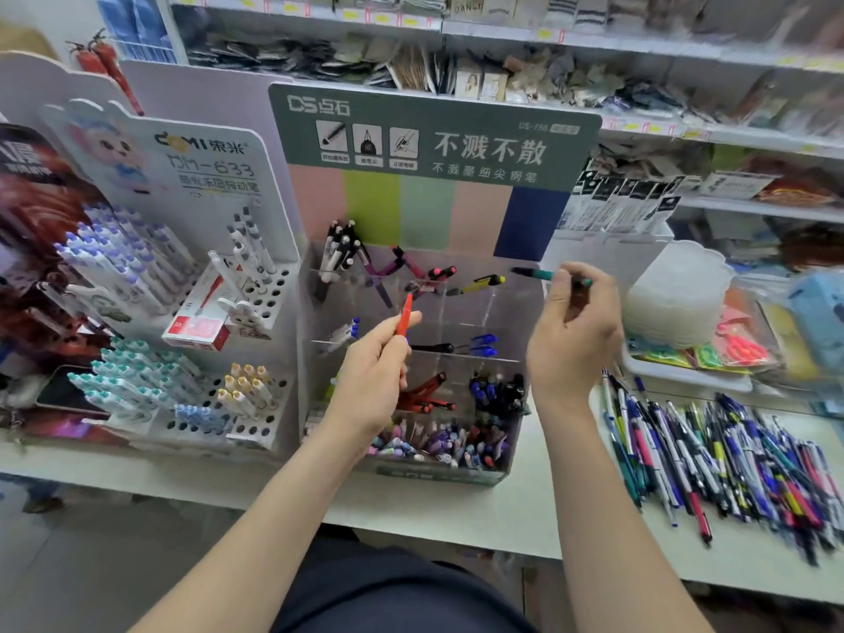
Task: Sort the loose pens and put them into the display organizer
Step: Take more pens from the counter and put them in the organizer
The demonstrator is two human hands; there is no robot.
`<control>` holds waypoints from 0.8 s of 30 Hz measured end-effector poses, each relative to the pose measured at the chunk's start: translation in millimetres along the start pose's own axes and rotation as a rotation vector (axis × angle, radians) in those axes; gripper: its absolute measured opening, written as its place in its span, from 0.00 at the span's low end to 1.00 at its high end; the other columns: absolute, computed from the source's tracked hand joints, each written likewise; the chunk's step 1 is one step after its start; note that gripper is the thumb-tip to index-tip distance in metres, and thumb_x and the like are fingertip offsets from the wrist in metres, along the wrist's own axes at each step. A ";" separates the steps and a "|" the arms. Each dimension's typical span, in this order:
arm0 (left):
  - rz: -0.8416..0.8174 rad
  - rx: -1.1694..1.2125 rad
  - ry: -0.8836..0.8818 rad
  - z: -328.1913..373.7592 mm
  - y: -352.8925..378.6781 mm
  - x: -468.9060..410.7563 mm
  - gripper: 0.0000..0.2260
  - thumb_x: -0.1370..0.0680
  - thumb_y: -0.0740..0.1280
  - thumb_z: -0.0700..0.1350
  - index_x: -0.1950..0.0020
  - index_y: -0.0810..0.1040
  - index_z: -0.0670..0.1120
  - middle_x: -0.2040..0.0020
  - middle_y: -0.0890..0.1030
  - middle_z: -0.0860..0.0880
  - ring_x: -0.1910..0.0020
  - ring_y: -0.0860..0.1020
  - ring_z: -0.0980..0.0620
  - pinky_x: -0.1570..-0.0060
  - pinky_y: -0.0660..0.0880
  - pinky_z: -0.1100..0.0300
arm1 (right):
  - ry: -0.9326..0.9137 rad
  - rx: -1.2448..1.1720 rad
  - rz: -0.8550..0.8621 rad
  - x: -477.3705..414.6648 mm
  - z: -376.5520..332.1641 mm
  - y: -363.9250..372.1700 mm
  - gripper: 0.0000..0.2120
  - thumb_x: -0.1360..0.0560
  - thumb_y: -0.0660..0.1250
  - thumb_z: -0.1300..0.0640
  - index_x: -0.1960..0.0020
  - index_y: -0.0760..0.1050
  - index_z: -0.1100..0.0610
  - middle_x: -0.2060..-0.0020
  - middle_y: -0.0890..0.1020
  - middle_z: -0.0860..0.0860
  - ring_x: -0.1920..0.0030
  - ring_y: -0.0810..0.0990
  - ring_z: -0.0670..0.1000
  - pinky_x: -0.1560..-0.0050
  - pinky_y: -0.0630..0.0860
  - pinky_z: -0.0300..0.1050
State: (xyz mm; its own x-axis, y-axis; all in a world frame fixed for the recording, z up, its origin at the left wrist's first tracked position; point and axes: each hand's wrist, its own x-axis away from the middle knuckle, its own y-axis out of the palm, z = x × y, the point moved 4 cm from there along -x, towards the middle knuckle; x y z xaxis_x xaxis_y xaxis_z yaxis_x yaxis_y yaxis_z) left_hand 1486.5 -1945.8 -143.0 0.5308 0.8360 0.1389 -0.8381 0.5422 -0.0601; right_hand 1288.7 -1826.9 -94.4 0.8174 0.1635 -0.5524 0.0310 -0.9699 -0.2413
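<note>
Both hands holding pens over the clear display organizer.

Left hand is pinching a red pen upright; right hand is pinching a green pen, lying level near the top-right compartment. Best done by matching colour first: red pens are sitting lower centre. Organizer walls are glossy, see-through; barrels slim, smooth. Loose pile is lying on the white counter, right.

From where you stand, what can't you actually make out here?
Head view only:
- Green pen: rear end hidden inside the right hand.
- Red pen: lower part covered by the left hand.
- Organizer front-row pens: too small and crowded to count.
- Loose pen pile: blurred, cut by the right edge.
- Shelf goods: blurred.
</note>
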 end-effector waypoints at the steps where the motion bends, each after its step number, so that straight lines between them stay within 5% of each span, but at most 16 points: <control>1: -0.003 -0.023 0.021 -0.8 0.8 2.3 0.17 0.13 0.59 0.42 0.30 0.81 0.55 0.59 0.75 0.50 0.62 0.72 0.52 0.57 0.74 0.53 | -0.010 0.032 -0.086 -0.6 3.8 6.0 0.10 0.15 0.68 0.54 0.38 0.81 0.58 0.47 0.82 0.50 0.51 0.78 0.47 0.47 0.76 0.39; 5: 0.019 -0.017 0.031 -6.3 -1.3 10.0 0.12 0.15 0.64 0.40 0.39 0.84 0.52 0.55 0.81 0.49 0.59 0.78 0.52 0.56 0.79 0.54 | 0.041 0.091 -0.232 12.8 6.4 12.9 0.21 0.19 0.73 0.55 0.28 0.74 0.55 0.39 0.72 0.52 0.43 0.72 0.45 0.38 0.66 0.26; 8: 0.041 -0.037 -0.057 -16.6 -4.0 13.2 0.09 0.18 0.68 0.38 0.45 0.85 0.48 0.58 0.86 0.49 0.59 0.83 0.50 0.53 0.83 0.53 | -0.061 0.033 -0.192 42.8 -10.6 2.4 0.13 0.23 0.73 0.62 0.40 0.75 0.58 0.45 0.74 0.53 0.47 0.74 0.48 0.43 0.74 0.38; 12: 0.013 -0.038 -0.194 -35.7 -2.3 17.1 0.04 0.20 0.72 0.39 0.46 0.85 0.45 0.60 0.87 0.46 0.63 0.83 0.50 0.61 0.79 0.54 | 0.029 0.010 -0.776 85.6 -9.6 12.3 0.06 0.24 0.73 0.54 0.56 0.76 0.50 0.65 0.81 0.45 0.63 0.81 0.47 0.59 0.79 0.49; 16: 0.007 0.099 -0.305 -47.9 1.7 20.5 0.06 0.18 0.72 0.41 0.45 0.83 0.38 0.56 0.88 0.41 0.61 0.84 0.48 0.60 0.81 0.55 | 0.129 0.135 -1.190 102.7 -0.8 16.3 0.07 0.25 0.73 0.49 0.53 0.74 0.47 0.69 0.84 0.46 0.68 0.82 0.45 0.60 0.83 0.50; 20: 0.011 0.058 -0.297 -50.6 0.4 23.9 0.10 0.16 0.71 0.48 0.45 0.83 0.41 0.55 0.89 0.45 0.60 0.85 0.50 0.60 0.82 0.54 | 0.188 0.067 -1.075 97.1 3.7 10.3 0.01 0.21 0.72 0.53 0.49 0.81 0.48 0.68 0.85 0.47 0.67 0.84 0.46 0.59 0.83 0.49; 24: 0.102 -0.203 -0.156 -54.7 -9.0 27.3 0.04 0.15 0.67 0.44 0.41 0.77 0.49 0.51 0.84 0.46 0.61 0.86 0.47 0.65 0.84 0.53 | 0.241 0.038 -0.750 78.2 5.2 -3.9 0.05 0.22 0.72 0.59 0.51 0.84 0.49 0.63 0.84 0.44 0.62 0.82 0.42 0.61 0.75 0.31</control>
State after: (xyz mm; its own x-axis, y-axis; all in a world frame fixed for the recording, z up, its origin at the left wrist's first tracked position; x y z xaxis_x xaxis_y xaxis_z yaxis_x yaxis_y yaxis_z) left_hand 1515.4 -1923.3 -192.7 0.4059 0.8728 0.2712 -0.8356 0.4745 -0.2766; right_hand 1349.5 -1809.4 -140.8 0.6886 0.7238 -0.0442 0.6071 -0.6088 -0.5106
